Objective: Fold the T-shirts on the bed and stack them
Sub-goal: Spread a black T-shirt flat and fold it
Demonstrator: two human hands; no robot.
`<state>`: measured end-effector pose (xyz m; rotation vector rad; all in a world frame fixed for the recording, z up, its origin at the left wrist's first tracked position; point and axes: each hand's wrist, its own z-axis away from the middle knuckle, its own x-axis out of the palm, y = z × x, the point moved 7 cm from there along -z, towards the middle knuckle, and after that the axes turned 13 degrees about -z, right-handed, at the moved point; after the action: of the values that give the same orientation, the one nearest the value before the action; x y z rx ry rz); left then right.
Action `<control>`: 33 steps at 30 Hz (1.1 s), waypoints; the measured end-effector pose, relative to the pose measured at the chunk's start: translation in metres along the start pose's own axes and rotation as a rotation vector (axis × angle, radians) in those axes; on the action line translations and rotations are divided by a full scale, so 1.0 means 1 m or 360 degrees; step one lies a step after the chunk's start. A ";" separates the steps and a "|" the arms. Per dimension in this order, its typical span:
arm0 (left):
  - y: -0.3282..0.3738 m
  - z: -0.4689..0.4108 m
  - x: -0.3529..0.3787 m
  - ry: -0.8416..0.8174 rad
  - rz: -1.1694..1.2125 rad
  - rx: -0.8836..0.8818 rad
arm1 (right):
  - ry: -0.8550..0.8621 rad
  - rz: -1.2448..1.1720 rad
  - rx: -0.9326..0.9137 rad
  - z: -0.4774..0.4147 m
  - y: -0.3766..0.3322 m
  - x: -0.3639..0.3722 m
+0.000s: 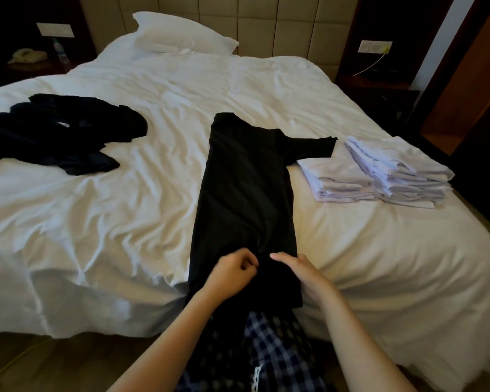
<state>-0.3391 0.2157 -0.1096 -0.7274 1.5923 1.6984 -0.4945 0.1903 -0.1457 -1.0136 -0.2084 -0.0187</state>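
Note:
A black T-shirt (244, 188) lies lengthwise on the white bed (125, 193), its left side folded in and its right sleeve sticking out towards the white stacks. Its hem hangs over the near bed edge. My left hand (232, 274) sits at the hem with its fingers curled, apparently pinching the cloth. My right hand (297, 270) lies beside it on the hem, thumb stretched over the fabric. Two stacks of folded white T-shirts (379, 174) stand on the right of the bed. A heap of unfolded dark T-shirts (60, 134) lies at the left.
A white pillow (181, 33) leans at the padded headboard. Dark nightstands flank the bed; the left one bears a phone (26, 56) and a bottle. A cable hangs from the right wall socket (375, 46). My checked trousers (275, 355) press against the bed's near edge.

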 end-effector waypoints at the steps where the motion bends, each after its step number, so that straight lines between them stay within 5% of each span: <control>1: -0.012 0.003 -0.010 0.0168 0.0071 -0.0081 | -0.0042 0.0010 0.0045 0.003 0.005 0.002; 6: -0.053 0.033 -0.027 0.0462 0.0017 -0.0287 | -0.0120 0.0104 0.0123 0.018 0.035 0.011; 13: -0.068 0.063 0.005 0.0136 -0.0096 -0.0240 | -0.0009 -0.0721 -0.0031 0.032 0.047 0.006; 18: -0.070 0.077 -0.001 0.0477 0.0242 -0.0245 | 0.0062 -0.1117 -0.0077 0.043 0.047 0.006; 24: -0.088 0.093 -0.011 0.0799 0.0737 -0.0660 | 0.0344 -0.0768 -0.0237 0.046 0.051 -0.004; 29: -0.083 0.078 -0.005 0.0737 0.0899 -0.0657 | 0.0235 -0.0458 -0.0250 0.044 0.059 0.000; 33: -0.088 0.080 -0.004 0.0959 0.1223 -0.0891 | 0.0286 -0.0400 -0.0380 0.050 0.054 -0.005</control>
<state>-0.2625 0.2962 -0.1527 -1.0520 1.9672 2.7454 -0.5013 0.2609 -0.1663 -1.2110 -0.1706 -0.3695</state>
